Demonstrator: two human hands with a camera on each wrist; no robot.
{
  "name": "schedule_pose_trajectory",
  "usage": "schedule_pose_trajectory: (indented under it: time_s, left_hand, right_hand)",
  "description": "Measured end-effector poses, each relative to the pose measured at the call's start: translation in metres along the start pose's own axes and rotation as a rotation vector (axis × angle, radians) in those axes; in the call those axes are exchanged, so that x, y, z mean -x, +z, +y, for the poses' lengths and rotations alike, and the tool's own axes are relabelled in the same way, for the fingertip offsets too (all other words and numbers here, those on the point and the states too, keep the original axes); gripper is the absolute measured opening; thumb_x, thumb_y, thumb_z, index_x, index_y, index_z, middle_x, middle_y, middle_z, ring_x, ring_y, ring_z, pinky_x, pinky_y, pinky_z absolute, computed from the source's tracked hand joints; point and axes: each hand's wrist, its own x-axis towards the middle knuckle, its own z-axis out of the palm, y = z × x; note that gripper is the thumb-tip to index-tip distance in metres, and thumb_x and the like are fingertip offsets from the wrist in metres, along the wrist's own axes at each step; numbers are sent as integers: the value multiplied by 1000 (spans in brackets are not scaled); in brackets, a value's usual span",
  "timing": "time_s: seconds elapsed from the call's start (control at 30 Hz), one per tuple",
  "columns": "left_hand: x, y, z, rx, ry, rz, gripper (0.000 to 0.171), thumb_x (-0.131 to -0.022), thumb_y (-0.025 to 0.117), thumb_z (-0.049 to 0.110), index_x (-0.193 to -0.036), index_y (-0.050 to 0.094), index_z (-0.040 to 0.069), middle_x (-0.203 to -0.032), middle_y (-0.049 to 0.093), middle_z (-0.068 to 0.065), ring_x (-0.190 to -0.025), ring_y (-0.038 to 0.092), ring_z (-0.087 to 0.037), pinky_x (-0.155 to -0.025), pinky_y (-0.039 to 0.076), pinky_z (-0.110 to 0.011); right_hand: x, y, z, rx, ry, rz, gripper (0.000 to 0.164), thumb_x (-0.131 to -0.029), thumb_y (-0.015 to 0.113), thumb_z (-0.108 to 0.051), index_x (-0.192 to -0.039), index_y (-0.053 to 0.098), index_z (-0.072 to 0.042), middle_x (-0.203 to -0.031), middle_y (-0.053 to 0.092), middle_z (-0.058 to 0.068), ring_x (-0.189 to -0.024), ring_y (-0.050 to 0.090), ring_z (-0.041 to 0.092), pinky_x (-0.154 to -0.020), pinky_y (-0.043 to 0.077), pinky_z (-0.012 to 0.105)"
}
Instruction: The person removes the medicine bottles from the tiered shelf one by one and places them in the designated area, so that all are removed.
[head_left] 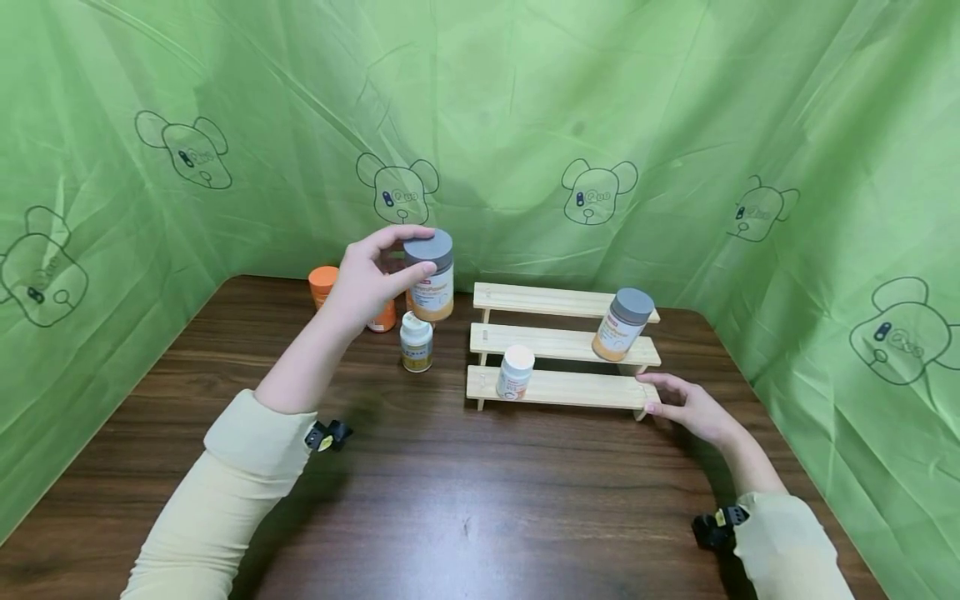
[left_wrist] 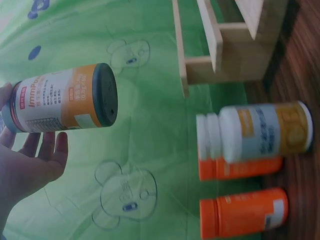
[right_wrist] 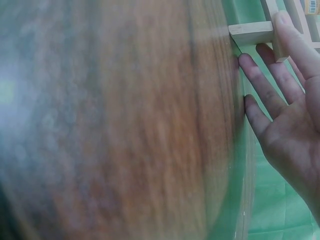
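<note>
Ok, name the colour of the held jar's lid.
The lid is grey, clearest in the head view.

The raised grey-lidded jar (left_wrist: 60,97) reads "ImmPo…"; lettering on the white-and-gold bottle (left_wrist: 260,131) is too blurred.

This is a curtained tabletop booth. Cartoon-printed green sheeting (head_left: 498,92) hangs round 3 sides of a wood-grain table (head_left: 480,492).
</note>
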Motion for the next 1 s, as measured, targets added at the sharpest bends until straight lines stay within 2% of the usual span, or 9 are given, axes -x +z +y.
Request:
schedule_pose_trajectory:
  time_s: [0.17, 0.33, 0.63, 0.77, 1.0]
  left_hand:
    - [4, -16, -9, -23, 12, 16, 42, -83, 74, 18, -122, 62, 16, -113, 64, -1, -92, 63, -17, -75, 52, -25]
    - [9, -29, -17, -82, -7, 52, 42, -82, 74, 17, -123, 63, 14, -109, 63, 1, -87, 61, -15, -72, 52, -22]
    - [28, -42, -14, -243, -51, 108, 41, -84, 73, 16, -122, 62, 9, -118, 61, -5, -87, 57, -16, -64, 48, -17]
    - [34, -47, -23, -291, -69, 124, 40, -83, 73, 16, -121, 63, 10, -114, 60, -4, -86, 55, -19, -58, 46, -18]
    - [39, -53, -46, -335, -48, 88, 39, -83, 73, 11, -120, 63, 6, -108, 59, -7, -81, 56, -19, -60, 47, -19]
  right_hand:
    - [0, 0, 0, 1, -2, 2, 47, -90, 65, -20, -134, 51, -12, -128, 55, 15, -102, 55, 0, -81, 46, 18]
    - [0, 0, 0, 13, 5, 3, 47, -90, 66, -22, -134, 51, -14, -129, 55, 13, -103, 55, 1, -82, 45, 18]
    - [2, 1, 1, 26, 5, 2, 47, -90, 65, -23, -134, 51, -14, -129, 55, 13, -103, 54, 1, -82, 43, 18]
    - [1, 1, 0, 16, 3, 0, 47, -90, 65, -22, -134, 51, -14, -129, 55, 13, -103, 54, 1, -82, 44, 18]
    - [0, 0, 0, 32, 14, -2, 47, -90, 65, -24, -134, 51, -15, -131, 54, 12, -104, 54, 1, -83, 43, 18]
